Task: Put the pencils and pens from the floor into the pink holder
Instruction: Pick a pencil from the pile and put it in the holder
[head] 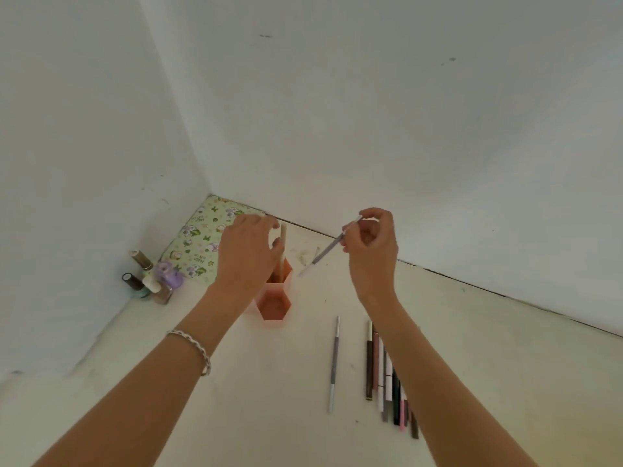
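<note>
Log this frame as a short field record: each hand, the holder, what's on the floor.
left hand: at the beige pencil standing in the pink holder; grip unclear
right hand: fingers pinch a grey pen, white tip angled down toward the holder
holder cells: rear one has the pencil, front one looks empty
floor: second grey pen lying alone, row of pens and pencils beside it
corner: nail polish bottles, green patterned pouch

Tally. Hands: 2, left hand (247, 254) and right hand (371, 251). Pink holder (273, 303): 1. Pencil (283, 237) upright in it: 1. Grey pens: 2, held grey pen (328, 249) and floor grey pen (334, 362). Bunched pens (381, 372): about seven, overlapping, count uncertain. Nail polish bottles (168, 273): at least four. Patterned pad (199, 237): 1. Bracelet (192, 342): 1.
</note>
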Demonstrator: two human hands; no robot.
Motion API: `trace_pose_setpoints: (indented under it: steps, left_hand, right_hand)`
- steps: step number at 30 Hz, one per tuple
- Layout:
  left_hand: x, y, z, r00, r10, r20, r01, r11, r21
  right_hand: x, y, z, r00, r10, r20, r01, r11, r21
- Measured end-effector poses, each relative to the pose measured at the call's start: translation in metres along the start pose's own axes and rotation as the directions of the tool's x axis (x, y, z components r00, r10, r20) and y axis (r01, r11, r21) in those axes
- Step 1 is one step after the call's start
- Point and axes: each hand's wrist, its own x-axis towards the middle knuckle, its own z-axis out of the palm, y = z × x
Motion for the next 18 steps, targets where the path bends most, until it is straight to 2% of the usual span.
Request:
trace_pose_setpoints:
  steps: [4,6,10,12,13,15,16,18]
  left_hand:
    - [0.001,-0.001,-0.021,0.983,0.010,-0.183,-0.030,0.994,-0.108]
    - [0.001,0.002,-0.031,0.983,-0.006,-0.184,-0.025,0.986,-0.165]
    - [-0.006,0.016,-0.038,0.988,-0.071,-0.138,0.032,0.964,-0.263]
    - [-0.017,0.028,-0.031,0.987,-0.078,-0.143,0.028,0.946,-0.322]
    - [-0.025,0.035,-0.025,0.991,-0.082,-0.108,0.040,0.937,-0.348]
    - [-0.044,0.049,-0.001,0.994,-0.068,0.090,0.093,0.942,-0.321]
    - [-0.055,0.056,0.015,0.973,-0.051,0.225,0.108,0.961,-0.253]
    - [-0.076,0.066,0.049,0.885,-0.035,0.464,0.088,0.992,-0.093]
  right_hand:
    - [-0.020,0.013,0.027,0.997,-0.063,0.045,0.062,0.998,0.019]
    - [-0.026,0.022,0.036,0.992,-0.092,0.091,0.097,0.994,-0.049]
    - [-0.035,0.035,0.041,0.952,-0.109,0.287,0.180,0.955,-0.237]
    - [-0.035,0.035,0.033,0.955,-0.131,0.266,0.204,0.941,-0.271]
    - [-0.032,0.034,0.025,0.968,-0.140,0.209,0.194,0.945,-0.263]
    - [-0.023,0.030,0.004,0.989,-0.127,0.080,0.143,0.961,-0.236]
    - [-0.018,0.028,-0.008,0.994,-0.106,0.032,0.111,0.966,-0.234]
    - [-0.012,0.029,-0.031,0.998,-0.053,-0.017,0.046,0.961,-0.273]
